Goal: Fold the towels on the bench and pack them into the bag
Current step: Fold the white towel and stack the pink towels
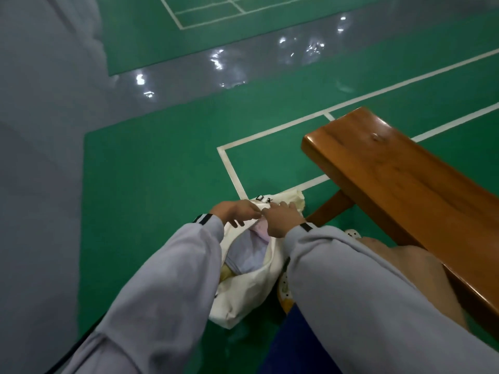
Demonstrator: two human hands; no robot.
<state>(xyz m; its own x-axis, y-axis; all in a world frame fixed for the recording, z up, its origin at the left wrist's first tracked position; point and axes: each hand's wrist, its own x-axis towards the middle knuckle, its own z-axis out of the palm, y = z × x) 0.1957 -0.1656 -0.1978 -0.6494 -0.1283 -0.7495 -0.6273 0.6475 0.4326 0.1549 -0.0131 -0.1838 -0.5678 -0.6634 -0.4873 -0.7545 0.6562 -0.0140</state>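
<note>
A cream cloth bag with black lettering near its top (pixel 248 292) stands on the green sports-court floor (pixel 151 184) at lower centre of the frame, just left of the glossy brown wooden bench (pixel 405 179) that runs from centre right to the lower right edge. Its mouth gapes towards the camera. Inside lie a folded lavender-grey towel (pixel 245 252), a pink towel (pixel 260 229) above it and a bit of yellow towel (pixel 225 273) at the lower left of the opening. The left hand (pixel 237 211) reaches in from the lower left and pinches the bag's upper rim narrowly, fingers above and thumb below. The right hand (pixel 280 220) meets it at the same rim, fingers laid over the cloth. Its back hides the fingertips, so I cannot tell whether it clasps the rim or only rests on it. Both arms wear light grey sleeves (pixel 167 287) with black cuffs. White court lines (pixel 232 171) form a corner above the bag, and a shiny grey floor strip (pixel 243 66) crosses the upper part of the frame. A bare knee (pixel 405 265) sits against the bench at lower right.
</note>
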